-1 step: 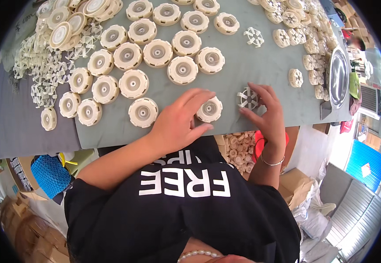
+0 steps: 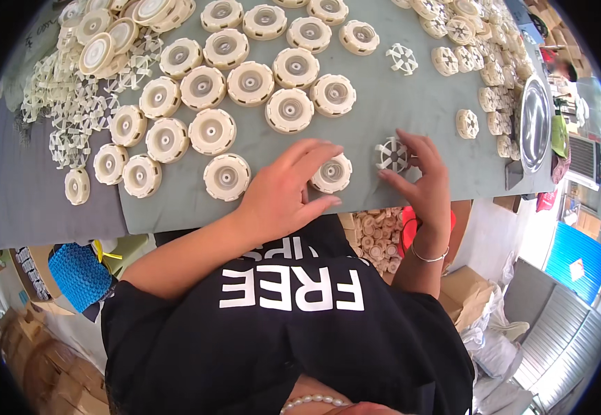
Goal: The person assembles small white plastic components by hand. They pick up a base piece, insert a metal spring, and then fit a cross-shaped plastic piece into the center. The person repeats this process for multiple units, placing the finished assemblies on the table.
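My left hand (image 2: 285, 188) curves around a round cream plastic cap (image 2: 334, 174) lying near the table's front edge. Its index finger reaches the far rim and its thumb lies along the near side. To the right, my right hand (image 2: 421, 169) holds a pale spoked plastic wheel (image 2: 391, 156) between thumb and fingertips, at the table surface. A gap of bare table separates the wheel from the cap. Another cream cap (image 2: 226, 177) sits just left of my left hand.
Several rows of cream caps (image 2: 251, 82) cover the table's left and middle. Thin spoked pieces (image 2: 72, 104) are heaped at far left. A loose spoked wheel (image 2: 401, 59) lies farther back. Piled cream parts (image 2: 463, 31) and a shiny metal dish (image 2: 534, 123) stand right. A box of parts (image 2: 378, 238) sits below the edge.
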`<state>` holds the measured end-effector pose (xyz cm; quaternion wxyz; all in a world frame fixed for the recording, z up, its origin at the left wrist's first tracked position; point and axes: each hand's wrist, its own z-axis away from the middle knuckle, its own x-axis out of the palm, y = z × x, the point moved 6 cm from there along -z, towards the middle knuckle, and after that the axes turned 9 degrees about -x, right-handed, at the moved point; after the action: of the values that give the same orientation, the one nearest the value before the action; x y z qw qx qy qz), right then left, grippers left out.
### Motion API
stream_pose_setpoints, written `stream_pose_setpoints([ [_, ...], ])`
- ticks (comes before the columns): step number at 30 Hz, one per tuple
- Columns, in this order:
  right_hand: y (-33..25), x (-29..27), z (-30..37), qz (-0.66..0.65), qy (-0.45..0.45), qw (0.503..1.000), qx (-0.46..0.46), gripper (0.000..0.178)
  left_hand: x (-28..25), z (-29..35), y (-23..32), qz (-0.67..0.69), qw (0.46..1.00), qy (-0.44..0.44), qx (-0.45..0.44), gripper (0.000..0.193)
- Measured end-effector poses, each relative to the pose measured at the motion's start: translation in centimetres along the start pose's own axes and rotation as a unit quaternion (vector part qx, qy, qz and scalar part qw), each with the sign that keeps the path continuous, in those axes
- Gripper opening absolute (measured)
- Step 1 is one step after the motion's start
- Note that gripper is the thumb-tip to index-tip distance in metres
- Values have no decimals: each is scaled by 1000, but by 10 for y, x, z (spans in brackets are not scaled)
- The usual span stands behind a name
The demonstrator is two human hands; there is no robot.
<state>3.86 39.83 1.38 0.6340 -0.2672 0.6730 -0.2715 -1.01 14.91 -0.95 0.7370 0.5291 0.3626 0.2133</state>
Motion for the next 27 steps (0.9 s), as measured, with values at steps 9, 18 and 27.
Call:
stream_pose_setpoints([
  [9,-55,23,1,-87,-3,990,-109,66,-2,4,-3,37,999,25,-5,53],
  [18,-72,54,-3,12,-57,990,-126,61,-2,2,-6,53,998,38,6,56],
  [27,-3,-29,-51,283,108,944,-133,65,-2,3,-4,11,1000,22,-11,63],
])
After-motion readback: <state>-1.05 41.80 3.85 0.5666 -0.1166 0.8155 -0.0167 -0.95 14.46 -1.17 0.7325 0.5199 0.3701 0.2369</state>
